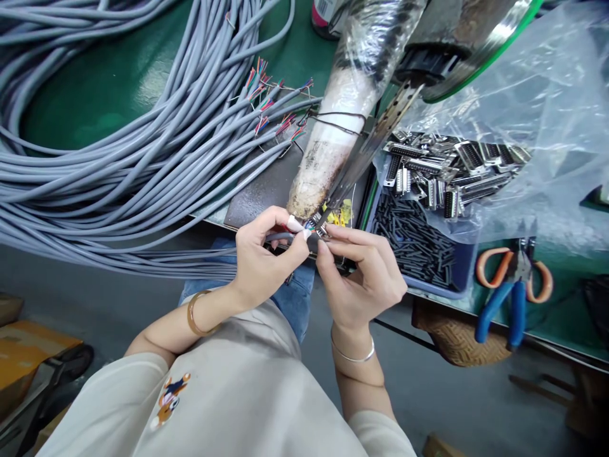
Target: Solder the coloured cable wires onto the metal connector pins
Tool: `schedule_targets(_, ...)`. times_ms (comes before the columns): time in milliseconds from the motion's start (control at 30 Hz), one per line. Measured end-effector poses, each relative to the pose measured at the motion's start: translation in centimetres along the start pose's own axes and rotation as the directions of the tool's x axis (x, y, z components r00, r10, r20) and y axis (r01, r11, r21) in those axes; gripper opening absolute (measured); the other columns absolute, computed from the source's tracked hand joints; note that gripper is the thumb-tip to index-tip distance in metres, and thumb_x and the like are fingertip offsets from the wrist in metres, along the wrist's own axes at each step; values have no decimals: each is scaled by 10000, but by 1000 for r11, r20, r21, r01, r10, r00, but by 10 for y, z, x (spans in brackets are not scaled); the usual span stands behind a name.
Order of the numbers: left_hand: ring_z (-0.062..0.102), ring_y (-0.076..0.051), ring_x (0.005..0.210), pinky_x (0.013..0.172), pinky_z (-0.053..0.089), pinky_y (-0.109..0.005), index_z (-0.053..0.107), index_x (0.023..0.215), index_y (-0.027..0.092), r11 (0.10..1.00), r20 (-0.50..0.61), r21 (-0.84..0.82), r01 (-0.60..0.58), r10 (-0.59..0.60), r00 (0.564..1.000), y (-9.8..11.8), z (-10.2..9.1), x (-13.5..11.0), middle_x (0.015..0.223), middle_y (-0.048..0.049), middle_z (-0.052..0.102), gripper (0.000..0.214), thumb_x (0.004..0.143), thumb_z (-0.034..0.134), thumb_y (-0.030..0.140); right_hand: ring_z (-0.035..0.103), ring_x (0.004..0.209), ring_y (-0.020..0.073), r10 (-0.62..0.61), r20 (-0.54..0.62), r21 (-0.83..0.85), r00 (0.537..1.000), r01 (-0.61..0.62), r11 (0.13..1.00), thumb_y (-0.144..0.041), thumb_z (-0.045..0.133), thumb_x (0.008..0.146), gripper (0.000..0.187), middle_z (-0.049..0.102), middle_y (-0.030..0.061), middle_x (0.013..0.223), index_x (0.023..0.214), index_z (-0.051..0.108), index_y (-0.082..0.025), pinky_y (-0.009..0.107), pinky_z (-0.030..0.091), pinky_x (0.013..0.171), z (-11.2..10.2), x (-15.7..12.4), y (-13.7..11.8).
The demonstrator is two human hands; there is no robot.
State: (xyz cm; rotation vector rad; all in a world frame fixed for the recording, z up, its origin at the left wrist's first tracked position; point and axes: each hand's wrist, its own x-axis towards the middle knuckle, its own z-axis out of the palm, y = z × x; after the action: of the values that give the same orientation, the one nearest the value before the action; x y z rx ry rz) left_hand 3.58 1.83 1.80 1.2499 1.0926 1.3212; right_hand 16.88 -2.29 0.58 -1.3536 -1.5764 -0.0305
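Observation:
My left hand [261,263], with white covers on the thumb and index fingertip, pinches the end of a grey cable [280,237]. Thin coloured wires [311,222] fan out from that end. Between the thumb and fingers of my right hand [364,266] is a small metal connector [322,231], partly hidden by the fingertips. Wires and connector meet between the two hands. Pointing down at this spot is a soldering iron [368,143] with a perforated metal stem; its tip is very close to the connector, but I cannot tell whether they touch.
A plastic-wrapped tube [328,120] slants down beside the iron. Many grey cables [143,171] with stripped ends cover the left bench. At right, a blue bin [464,279] holds black sleeve pieces [412,238] below loose connectors [442,168] on plastic. Blue-handled pliers [516,304] lie nearby.

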Motion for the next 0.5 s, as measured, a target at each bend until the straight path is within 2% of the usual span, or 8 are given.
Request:
schedule_targets(167, 499, -47, 570, 510, 424, -164, 610, 725, 186, 1000, -10, -22, 0, 0, 1000, 2, 0, 1, 701, 44, 594, 124, 767, 715, 134, 781, 893, 177, -16, -4, -12, 1000, 16, 1000, -99, 794, 845, 198, 809, 18, 1020, 924, 685, -244, 330, 660, 797, 0, 1, -2)
schedule_targets(333, 500, -50, 564, 501, 409, -166, 590, 714, 188, 997, 29, -10, 78, -78, 997, 0, -3, 1, 694, 45, 596, 124, 725, 703, 138, 794, 889, 168, -46, 7, 7, 999, 46, 999, -105, 752, 870, 185, 820, 28, 1064, 929, 649, -247, 292, 664, 762, 2, -9, 1)
schedule_targets(433, 514, -60, 577, 501, 401, -174, 585, 720, 191, 993, 68, -12, 118, -117, 991, -2, -5, -1, 715, 29, 632, 125, 722, 707, 162, 803, 886, 179, 12, -1, 44, 1000, -11, 999, -116, 730, 894, 165, 822, 17, 1010, 973, 669, -247, 290, 658, 725, -3, -17, 5)
schedule_targets(500, 524, -67, 586, 506, 404, -180, 585, 722, 190, 989, 101, -14, 146, -143, 985, -1, -7, -3, 730, 16, 653, 133, 727, 717, 173, 783, 735, 164, 96, 13, 77, 995, -97, 992, -181, 686, 945, 101, 794, -22, 865, 996, 687, -268, 284, 635, 628, -8, -20, 9)
